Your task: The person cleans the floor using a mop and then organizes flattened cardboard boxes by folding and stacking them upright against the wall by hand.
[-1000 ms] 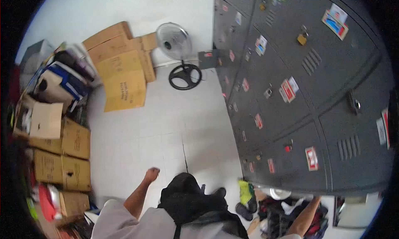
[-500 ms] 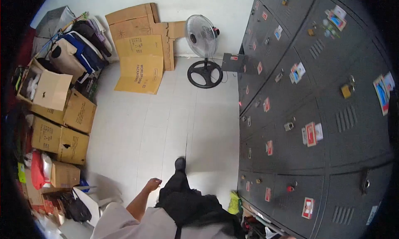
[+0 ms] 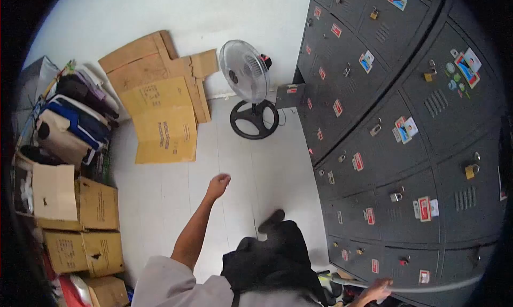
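Observation:
My left hand (image 3: 218,186) hangs over the tiled floor (image 3: 176,200) in front of my body, its fingers curled, with no object visible in it. At the lower right, my right hand (image 3: 378,289) is beside the bottom of the grey lockers (image 3: 398,179). Its fingers are partly blurred, so their grip cannot be made out. One dark shoe (image 3: 271,221) shows ahead of my black trousers.
A standing fan (image 3: 245,74) is at the wall beside flattened cardboard (image 3: 165,120). Hanging clothes (image 3: 69,120) and cardboard boxes (image 3: 101,253) line the left side. Padlocks hang on the locker doors. A bag and items lie low at the lower right.
My left hand has swung forward and right. My right hand, at most barely visible half a second ago, shows again at the lower right. The other foot is forward, and the view has shifted.

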`<state>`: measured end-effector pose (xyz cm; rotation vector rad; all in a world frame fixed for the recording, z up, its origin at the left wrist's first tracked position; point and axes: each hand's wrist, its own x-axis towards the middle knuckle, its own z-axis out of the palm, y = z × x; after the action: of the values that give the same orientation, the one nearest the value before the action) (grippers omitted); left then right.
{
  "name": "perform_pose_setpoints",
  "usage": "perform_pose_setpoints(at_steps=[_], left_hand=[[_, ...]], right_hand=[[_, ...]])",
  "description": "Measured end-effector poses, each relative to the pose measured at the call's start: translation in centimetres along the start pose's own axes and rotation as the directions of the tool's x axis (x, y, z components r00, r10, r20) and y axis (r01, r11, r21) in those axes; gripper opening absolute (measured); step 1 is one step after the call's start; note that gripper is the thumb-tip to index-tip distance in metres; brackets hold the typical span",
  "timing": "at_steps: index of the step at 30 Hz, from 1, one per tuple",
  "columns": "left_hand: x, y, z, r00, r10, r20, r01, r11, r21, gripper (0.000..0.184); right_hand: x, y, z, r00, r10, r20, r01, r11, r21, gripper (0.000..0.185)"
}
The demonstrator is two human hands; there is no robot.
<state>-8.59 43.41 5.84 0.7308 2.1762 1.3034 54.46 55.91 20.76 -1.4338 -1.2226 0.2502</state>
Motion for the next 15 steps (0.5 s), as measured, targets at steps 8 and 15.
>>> perform_pose_setpoints(at_steps=[8,15], left_hand=[[16.2,14.6,-6.5,0.964,0.166,-0.206,-0.219,0.938,-0.269,0.021],[28.6,20.5,-12.9,0.953,0.175,-0.248,-0.187,0.982,-0.028,0.023]], right_hand=[[5.1,-13.4,29.1,0.832,0.301,0.466,-0.519,0.718,0.463,0.019],[5.3,-20.4,48.6,0.612,0.228,0.757,-0.674,0.651,0.349,0.02]])
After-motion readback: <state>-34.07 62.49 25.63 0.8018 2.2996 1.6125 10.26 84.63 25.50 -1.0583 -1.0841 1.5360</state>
